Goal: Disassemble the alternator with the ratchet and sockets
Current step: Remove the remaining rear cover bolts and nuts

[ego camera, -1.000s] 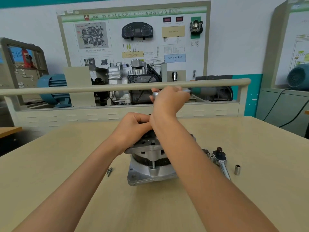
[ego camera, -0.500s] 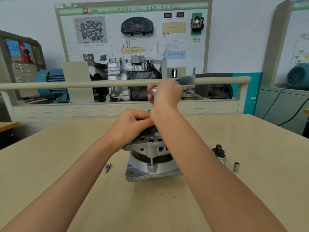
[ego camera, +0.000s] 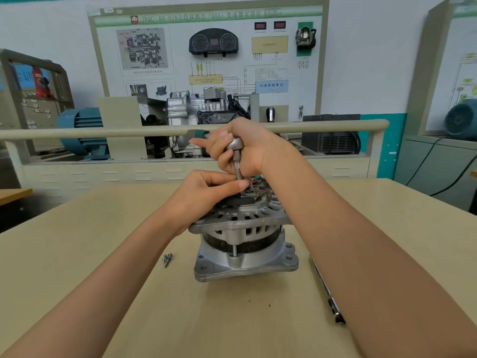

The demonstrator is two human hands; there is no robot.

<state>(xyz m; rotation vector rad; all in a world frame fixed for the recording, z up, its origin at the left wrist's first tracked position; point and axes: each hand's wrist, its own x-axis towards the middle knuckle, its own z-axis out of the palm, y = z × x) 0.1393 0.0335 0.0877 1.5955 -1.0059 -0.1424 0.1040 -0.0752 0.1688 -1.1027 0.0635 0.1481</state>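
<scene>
Right hand (ego camera: 245,148) grips ratchet (ego camera: 236,146) upright over centred alternator (ego camera: 242,244).

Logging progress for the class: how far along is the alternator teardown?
Done: loose screws already lie on the table. In hand: the right hand holds the ratchet upright on the alternator; the left hand steadies its tip. Left: the housing halves remain joined by a through bolt.

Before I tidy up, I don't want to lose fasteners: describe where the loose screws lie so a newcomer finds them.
Start at the alternator standing mid-table. Look just off its base on the left, under the left forearm: the screws lie there as a tiny silvery cluster, unlike the long ratchet handle on the right.
</scene>
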